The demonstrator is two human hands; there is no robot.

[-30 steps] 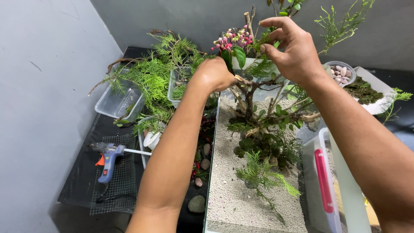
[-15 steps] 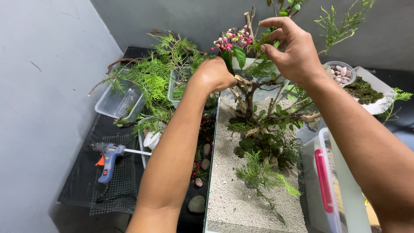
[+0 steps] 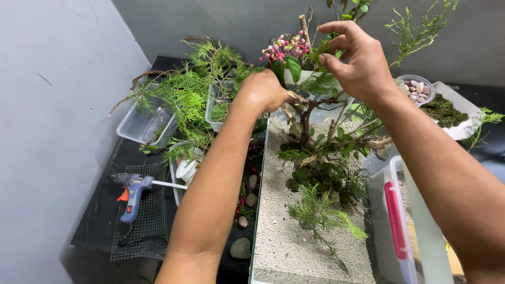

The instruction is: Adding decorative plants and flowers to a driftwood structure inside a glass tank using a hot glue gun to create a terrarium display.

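A glass tank with pale sand holds a driftwood branch arrangement dressed with green sprigs. My left hand is closed around the stem of a pink flower cluster with green leaves, held against the upper branches. My right hand pinches a small green sprig between thumb and forefinger at the top of the branch, just right of the flowers. The left fingertips are hidden behind the hand.
A blue glue gun lies on wire mesh at left. Clear tubs with conifer cuttings stand behind it. Pebbles lie beside the tank. A bowl of stones, a moss tray and a red-handled lidded box sit at right.
Both hands stay at the top of the branches. The view has shifted very slightly; the left hand edged a little to the right.
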